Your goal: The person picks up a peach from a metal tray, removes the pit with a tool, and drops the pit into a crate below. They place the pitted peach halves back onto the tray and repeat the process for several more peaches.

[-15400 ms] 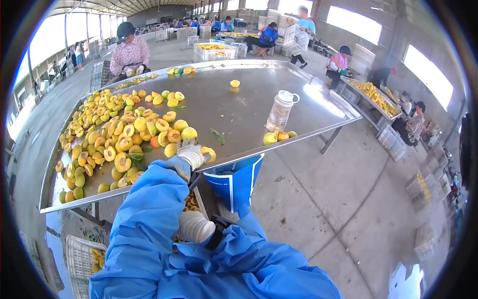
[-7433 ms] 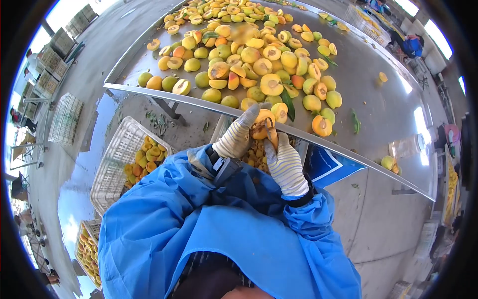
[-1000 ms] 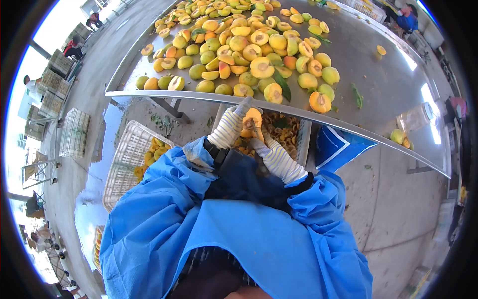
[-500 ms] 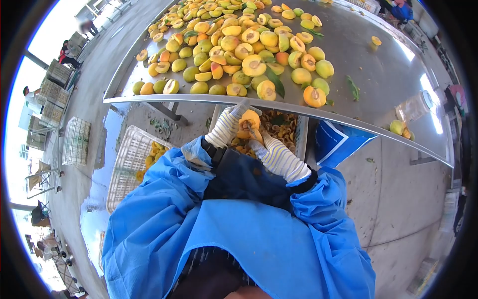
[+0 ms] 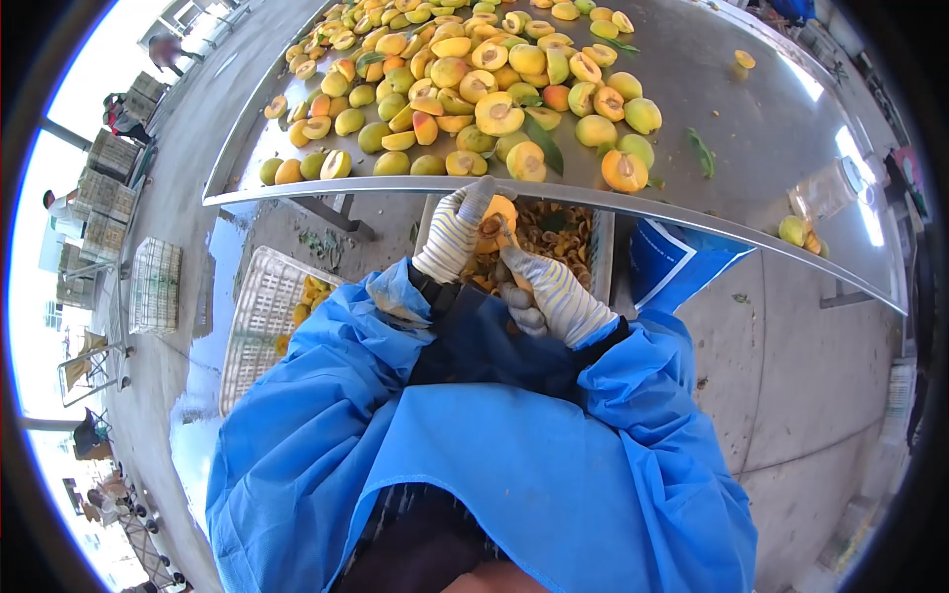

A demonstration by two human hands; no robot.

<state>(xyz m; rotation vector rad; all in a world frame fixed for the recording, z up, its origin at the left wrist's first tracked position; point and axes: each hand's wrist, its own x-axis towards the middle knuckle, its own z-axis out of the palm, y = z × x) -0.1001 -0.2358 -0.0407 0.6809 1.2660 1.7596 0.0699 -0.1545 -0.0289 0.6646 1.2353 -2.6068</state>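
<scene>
In front of the table edge, my left hand, in a striped glove, grips a halved yellow peach with its cut side showing. My right hand, gloved the same way, is closed around a slim tan-handled tool, whose tip reaches the peach half. The fingers hide much of the tool. Below both hands is a crate holding peach scraps and pits. Whole and halved peaches are heaped on the metal table just beyond.
A white slatted crate with yellow peach pieces stands at my left. A blue bag hangs or stands under the table at right. A clear plastic container lies on the tabletop. Stacked crates and people are farther left.
My right hand has drawn slightly down and back from the peach half, showing more of the tool. My left hand still holds the peach half in nearly the same place.
</scene>
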